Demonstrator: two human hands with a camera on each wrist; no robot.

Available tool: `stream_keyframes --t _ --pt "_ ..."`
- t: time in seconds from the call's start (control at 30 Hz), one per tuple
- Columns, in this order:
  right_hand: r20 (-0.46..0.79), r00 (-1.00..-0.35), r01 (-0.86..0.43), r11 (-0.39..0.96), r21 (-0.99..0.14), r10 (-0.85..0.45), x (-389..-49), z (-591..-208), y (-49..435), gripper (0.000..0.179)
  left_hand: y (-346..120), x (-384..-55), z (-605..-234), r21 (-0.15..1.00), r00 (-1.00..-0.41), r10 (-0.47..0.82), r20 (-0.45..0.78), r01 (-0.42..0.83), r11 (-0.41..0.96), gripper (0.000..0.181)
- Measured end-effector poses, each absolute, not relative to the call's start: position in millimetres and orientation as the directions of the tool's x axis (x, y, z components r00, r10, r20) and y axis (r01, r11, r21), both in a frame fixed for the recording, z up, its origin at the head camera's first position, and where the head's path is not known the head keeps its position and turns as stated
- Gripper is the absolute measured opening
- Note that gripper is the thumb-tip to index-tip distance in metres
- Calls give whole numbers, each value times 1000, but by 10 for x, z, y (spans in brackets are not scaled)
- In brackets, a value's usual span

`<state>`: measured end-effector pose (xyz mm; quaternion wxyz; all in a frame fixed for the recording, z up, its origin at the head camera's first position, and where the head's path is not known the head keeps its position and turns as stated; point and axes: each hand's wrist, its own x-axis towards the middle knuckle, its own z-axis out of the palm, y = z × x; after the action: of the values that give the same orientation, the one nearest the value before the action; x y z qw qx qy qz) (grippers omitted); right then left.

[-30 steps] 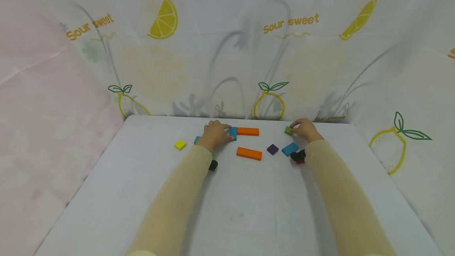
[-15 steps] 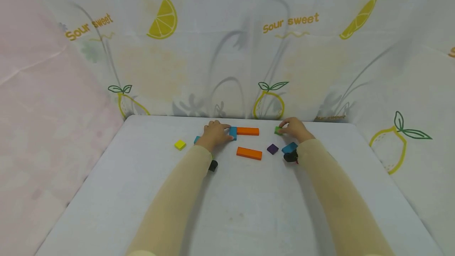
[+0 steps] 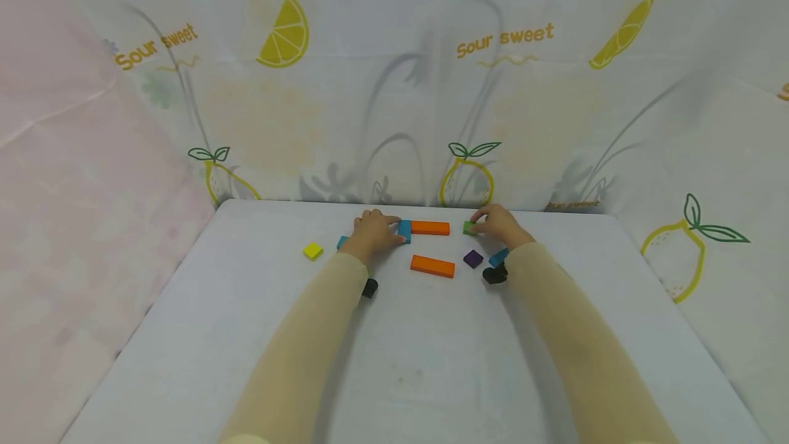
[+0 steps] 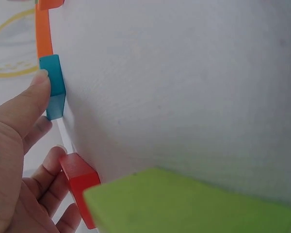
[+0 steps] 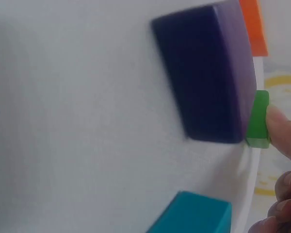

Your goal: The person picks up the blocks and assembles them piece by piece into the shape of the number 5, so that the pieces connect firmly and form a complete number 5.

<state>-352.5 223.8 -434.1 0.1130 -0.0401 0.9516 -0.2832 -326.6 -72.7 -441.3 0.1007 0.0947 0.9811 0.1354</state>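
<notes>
At the far side of the table, my left hand (image 3: 372, 233) pinches a blue block (image 3: 404, 231) between thumb and forefinger. That block stands end to end with an orange block (image 3: 430, 228). In the left wrist view, a red block (image 4: 82, 179) lies by the curled lower fingers. To the right, my right hand (image 3: 501, 225) pinches a small green block (image 3: 468, 227) by its sides, a short gap from the orange block's right end. A purple block (image 5: 203, 73) partly overlaps the green one's surroundings in the right wrist view.
A second orange block (image 3: 433, 266) lies nearer, in front of the row. A yellow block (image 3: 312, 251) sits at left, beside a partly hidden blue block (image 3: 342, 242). Another blue block (image 3: 498, 257) lies under the right wrist. A light green block (image 4: 189, 204) is close to the left wrist camera.
My right hand has slid left with the green block, closing most of the distance to the orange block. The left hand and its blue block have stayed in place.
</notes>
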Motion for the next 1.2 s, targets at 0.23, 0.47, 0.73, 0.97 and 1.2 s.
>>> stream_keyframes --t 0.23,0.47,0.73,0.97,1.2 --pt "-199 -969 -13 833 -554 -148 -3542 -4357 2162 33 -721 -3254 -4401 282 -961 214 -176 159 946 60" --pt "-180 -969 -40 826 -562 -169 -3560 -4405 2095 33 -715 -3278 -4419 269 -961 208 -185 154 951 61" --pt "-176 -968 -48 825 -563 -177 -3510 -4367 2004 32 -716 -3290 -4438 260 -960 210 -188 157 953 61" --pt "-162 -967 -73 827 -557 -194 -3512 -4369 1981 31 -729 -3284 -4435 279 -961 212 -178 158 947 60" --pt "-139 -969 -96 828 -553 -206 -3508 -4356 1961 30 -731 -3279 -4441 289 -962 211 -174 155 945 60"
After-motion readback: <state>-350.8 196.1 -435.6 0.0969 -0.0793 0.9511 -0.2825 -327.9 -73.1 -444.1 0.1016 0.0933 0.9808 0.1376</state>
